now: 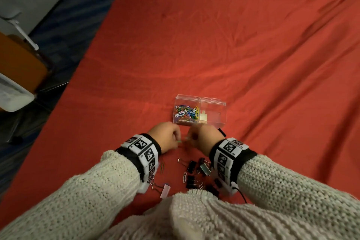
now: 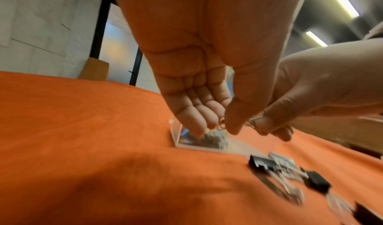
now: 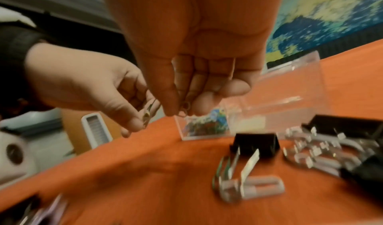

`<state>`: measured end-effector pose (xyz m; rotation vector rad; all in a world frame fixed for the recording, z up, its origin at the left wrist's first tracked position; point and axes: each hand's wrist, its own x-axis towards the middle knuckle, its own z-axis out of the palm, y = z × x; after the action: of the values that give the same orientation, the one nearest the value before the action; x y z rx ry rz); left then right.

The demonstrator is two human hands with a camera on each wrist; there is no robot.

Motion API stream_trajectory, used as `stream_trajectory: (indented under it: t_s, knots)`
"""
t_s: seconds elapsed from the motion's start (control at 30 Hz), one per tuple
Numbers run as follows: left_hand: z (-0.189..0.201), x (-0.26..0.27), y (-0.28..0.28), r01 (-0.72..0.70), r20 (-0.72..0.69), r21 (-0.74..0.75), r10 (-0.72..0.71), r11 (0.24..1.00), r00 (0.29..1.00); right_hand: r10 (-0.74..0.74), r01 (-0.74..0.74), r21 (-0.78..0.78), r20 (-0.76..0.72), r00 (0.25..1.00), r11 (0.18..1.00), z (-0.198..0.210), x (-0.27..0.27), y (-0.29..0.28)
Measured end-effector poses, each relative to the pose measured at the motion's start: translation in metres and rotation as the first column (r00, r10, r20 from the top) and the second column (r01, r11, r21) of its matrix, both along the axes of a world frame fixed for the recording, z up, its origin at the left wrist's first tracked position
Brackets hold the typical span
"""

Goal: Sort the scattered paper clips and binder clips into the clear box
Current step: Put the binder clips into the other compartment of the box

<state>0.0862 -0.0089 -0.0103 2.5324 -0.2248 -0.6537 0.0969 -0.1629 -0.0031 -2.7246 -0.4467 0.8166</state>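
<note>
Just in front of the clear box [image 1: 199,110], both hands meet above the red cloth [image 1: 214,45]. Left hand [image 1: 165,138] has a narrow grip, thumb and fingertips pinching a small paper clip [image 2: 221,125]. Right hand [image 1: 203,138] likewise pinches a clip [image 3: 185,109] between thumb and forefinger; the two hands' clips are close, and whether they are linked cannot be told. Inside the box, the left compartment holds a heap of coloured paper clips [image 1: 187,113]; something pale lies in the right one. Nearer the person, between the wrists, lie black binder clips [image 1: 191,165], a silver one [image 1: 205,168], a white paper clip [image 1: 184,177], a pink binder clip [image 1: 164,191] and green paper clips [image 1: 162,167], all on the cloth.
</note>
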Motion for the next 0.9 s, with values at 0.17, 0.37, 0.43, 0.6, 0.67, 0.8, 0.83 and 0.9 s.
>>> stream_trajectory:
  t_s: [0.17, 0.37, 0.43, 0.6, 0.67, 0.8, 0.83, 0.9]
  knots:
    - [0.018, 0.029, -0.004, -0.165, 0.248, -0.144, 0.197, 0.976, 0.949, -0.283, 0.246, 0.239, 0.138, 0.949, 0.939, 0.018, 0.028, -0.008]
    - [0.026, 0.044, -0.009, -0.244, 0.297, -0.197, 0.295, 0.949, 0.908, -0.356, 0.3, 0.305, 0.147, 0.923, 0.904, 0.022, 0.042, -0.007]
    - [0.024, 0.041, -0.006, -0.23, 0.264, -0.148, 0.262, 0.962, 0.928, -0.304, 0.251, 0.281, 0.162, 0.939, 0.926, 0.022, 0.038, -0.008]
    - [0.014, 0.018, 0.013, -0.051, -0.05, -0.053, 0.048, 0.997, 0.998, 0.071, -0.073, 0.072, 0.027, 0.997, 0.995, 0.026, 0.008, -0.006]
    - [0.006, 0.002, 0.022, 0.035, -0.168, 0.042, -0.028, 0.998, 0.985, 0.197, -0.193, 0.051, -0.073, 0.978, 0.98, 0.02, -0.009, -0.008]
    - [-0.017, -0.027, 0.036, 0.178, -0.255, 0.222, -0.119, 0.959, 0.96, 0.378, -0.383, -0.019, -0.128, 0.917, 0.924, -0.006, -0.035, -0.02]
    - [-0.023, -0.033, 0.039, 0.187, -0.251, 0.241, -0.125, 0.952, 0.96, 0.396, -0.401, -0.032, -0.105, 0.912, 0.916, -0.011, -0.039, -0.023]
    - [-0.028, -0.048, 0.043, 0.168, -0.213, 0.221, -0.121, 0.961, 0.969, 0.366, -0.369, -0.027, -0.069, 0.928, 0.929, -0.016, -0.046, -0.029]
